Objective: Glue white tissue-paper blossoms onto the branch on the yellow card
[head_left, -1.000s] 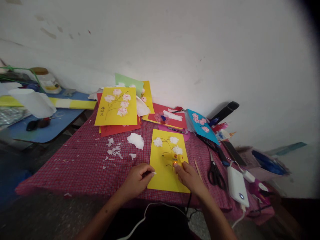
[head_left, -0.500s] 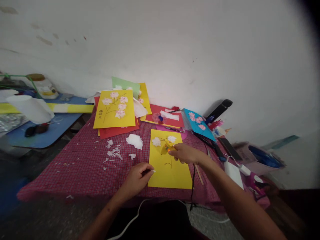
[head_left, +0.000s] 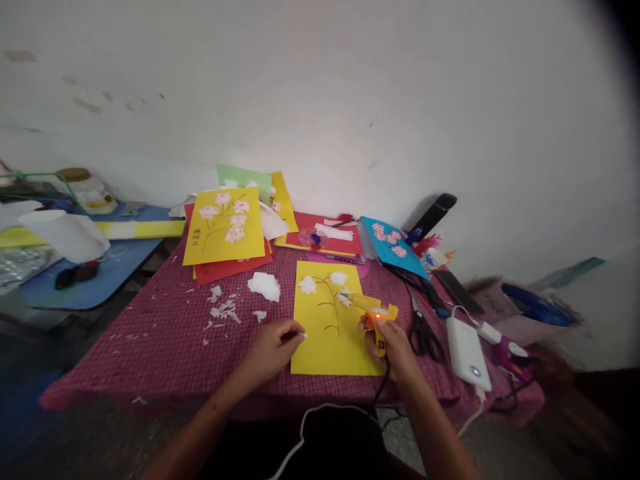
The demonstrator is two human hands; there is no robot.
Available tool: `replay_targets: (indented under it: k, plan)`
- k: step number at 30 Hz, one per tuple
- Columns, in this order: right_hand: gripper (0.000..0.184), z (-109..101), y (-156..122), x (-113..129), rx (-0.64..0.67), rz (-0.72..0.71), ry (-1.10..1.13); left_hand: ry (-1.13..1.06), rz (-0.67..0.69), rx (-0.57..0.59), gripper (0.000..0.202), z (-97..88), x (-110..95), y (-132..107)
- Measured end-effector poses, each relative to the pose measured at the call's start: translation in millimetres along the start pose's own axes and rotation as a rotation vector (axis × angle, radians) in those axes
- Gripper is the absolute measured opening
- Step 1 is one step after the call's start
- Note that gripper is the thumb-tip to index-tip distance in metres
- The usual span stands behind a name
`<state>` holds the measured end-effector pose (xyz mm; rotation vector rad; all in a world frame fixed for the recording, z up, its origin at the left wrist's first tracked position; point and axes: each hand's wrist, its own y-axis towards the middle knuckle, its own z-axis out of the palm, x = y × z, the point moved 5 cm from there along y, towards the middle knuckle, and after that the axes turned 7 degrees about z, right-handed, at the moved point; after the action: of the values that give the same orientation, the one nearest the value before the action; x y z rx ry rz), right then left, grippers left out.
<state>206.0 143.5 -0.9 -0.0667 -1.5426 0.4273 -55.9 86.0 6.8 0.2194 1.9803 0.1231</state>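
now | right hand (head_left: 393, 340) grips yellow plastic glue gun (head_left: 371, 305), pointing left over yellow paper rectangle (head_left: 320, 357) | left hand (head_left: 274, 347) pinches white paper scrap (head_left: 305, 335) at left edge

A plain wall (head_left: 300, 87) rose behind the worktop (head_left: 165, 360), off-white and matt, with tan patches (head_left: 20, 56) toward its left and a few small scuffs. Soft light made it palest just above the worktop's far edge; it greyed toward the upper corners. A red-pink checked cloth (head_left: 110, 373) covered the worktop and reached over its near edge. Beside its left edge stood a blue table (head_left: 100, 280) with a rounded near corner, a lidded jar (head_left: 93, 192) at the back. Past the worktop's right edge sat a pale box (head_left: 493, 308), open at the top. Below the near edge, the grey floor (head_left: 115, 440) lay dim and blurred.
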Motion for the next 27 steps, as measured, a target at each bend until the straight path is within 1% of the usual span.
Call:
replay_targets:
  k: [1, 3, 5, 8, 12, 14, 18, 23, 27]
  plan:
    - [0.048, -0.7, 0.9, -8.8, -0.024, -0.001, 0.021, 0.046, 0.021, 0.006, 0.016, -1.5, -2.9, 6.8]
    - [0.047, -1.6, 2.5, -18.2, -0.058, -0.016, 0.049, 0.162, 0.079, 0.035, 0.017, -3.5, -8.7, 23.8]
    - [0.046, -3.7, 2.7, -19.9, -0.084, -0.043, 0.066, 0.286, 0.139, 0.087, 0.019, -2.8, -12.4, 43.2]
    - [0.045, -7.3, 2.5, -20.0, -0.078, -0.065, 0.085, 0.447, 0.194, 0.178, 0.022, 2.0, -12.0, 70.4]
    - [0.043, -11.6, 5.4, -24.6, -0.057, -0.082, 0.118, 0.585, 0.253, 0.308, 0.023, 13.8, -7.8, 93.6]
    - [0.041, -12.6, 7.3, -27.1, -0.044, -0.089, 0.13, 0.654, 0.278, 0.348, 0.024, 18.9, -6.6, 99.7]
    - [0.038, -13.2, 8.5, -28.4, -0.035, -0.099, 0.133, 0.722, 0.298, 0.382, 0.024, 24.6, -8.0, 106.3]
    - [0.04, -12.5, 6.9, -26.8, -0.049, -0.087, 0.122, 0.769, 0.316, 0.426, 0.023, 28.6, -11.8, 108.4]
    - [0.042, -12.3, 5.9, -25.2, -0.06, -0.099, 0.09, 0.807, 0.322, 0.441, 0.022, 31.7, -10.4, 107.5]
